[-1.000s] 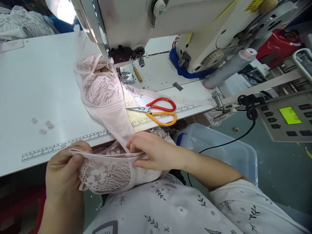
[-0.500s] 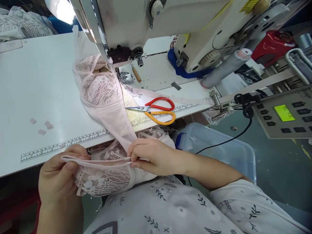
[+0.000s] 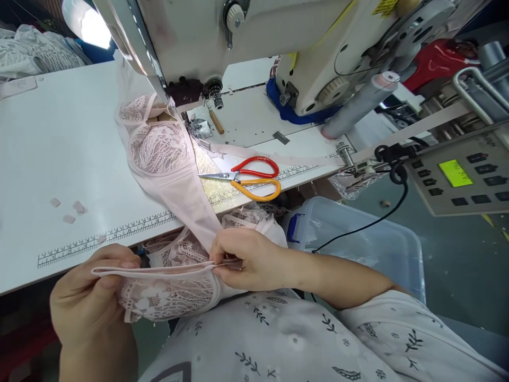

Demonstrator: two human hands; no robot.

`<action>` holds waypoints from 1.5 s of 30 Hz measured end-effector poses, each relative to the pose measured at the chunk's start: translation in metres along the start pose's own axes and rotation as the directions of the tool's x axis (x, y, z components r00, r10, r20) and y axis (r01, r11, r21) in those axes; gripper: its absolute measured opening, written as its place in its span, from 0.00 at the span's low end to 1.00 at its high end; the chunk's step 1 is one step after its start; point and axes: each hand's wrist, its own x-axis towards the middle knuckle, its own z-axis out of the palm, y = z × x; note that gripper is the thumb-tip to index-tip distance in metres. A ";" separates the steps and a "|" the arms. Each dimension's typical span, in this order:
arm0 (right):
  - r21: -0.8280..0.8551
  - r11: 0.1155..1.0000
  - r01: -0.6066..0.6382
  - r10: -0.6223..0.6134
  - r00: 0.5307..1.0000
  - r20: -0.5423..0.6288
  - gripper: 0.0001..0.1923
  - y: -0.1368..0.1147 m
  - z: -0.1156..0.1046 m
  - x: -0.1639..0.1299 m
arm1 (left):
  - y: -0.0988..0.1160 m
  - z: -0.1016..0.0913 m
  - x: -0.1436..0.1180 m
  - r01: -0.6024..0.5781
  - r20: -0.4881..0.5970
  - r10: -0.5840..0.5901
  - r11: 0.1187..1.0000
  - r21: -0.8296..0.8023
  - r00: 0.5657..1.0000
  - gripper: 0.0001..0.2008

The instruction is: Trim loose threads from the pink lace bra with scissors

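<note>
Between my two hands, just below the table's front edge, a pale pink lace bra is stretched along its upper edge. My left hand pinches the band at one end, thumb on the near side. My right hand pinches the same edge near the side of the lace cup, fingertips pressed together. Another pale pink bra lies on the table, part of it under the needle area of the sewing machine. Its band hangs over the edge behind my right hand. More lace pieces bunch up behind the held bra.
Scissors with one red and one orange handle lie right of the bra on the table. A printed ruler runs along the front edge of the white table. A clear plastic bin stands below right, beneath a control panel.
My left hand has moved slightly left, drawing the bra's edge a little straighter. My right hand keeps its pinch. The whole view has shifted slightly.
</note>
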 end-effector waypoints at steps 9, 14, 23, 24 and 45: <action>0.029 0.978 0.207 -0.205 0.976 -0.069 0.12 0.005 0.006 -0.004 | 0.006 0.007 -0.001 0.020 -0.038 -0.021 1.000 -0.023 0.999 0.02; 0.073 0.971 0.227 -0.222 0.973 -0.063 0.13 0.006 0.008 -0.007 | 0.006 0.008 0.001 0.022 -0.013 -0.022 0.999 -0.031 1.000 0.03; 0.107 0.961 0.255 -0.243 0.963 -0.114 0.11 0.009 0.010 -0.007 | 0.001 0.006 0.001 0.012 0.004 -0.011 0.999 -0.039 1.000 0.05; 0.102 0.963 0.248 -0.235 0.964 -0.123 0.10 0.010 0.010 -0.007 | 0.002 0.007 0.000 0.028 0.015 -0.027 0.999 -0.042 1.000 0.05; 0.085 0.991 0.107 -0.102 0.993 -0.063 0.08 0.004 0.009 -0.011 | 0.020 0.018 -0.007 0.436 0.098 -0.456 0.884 0.169 0.885 0.10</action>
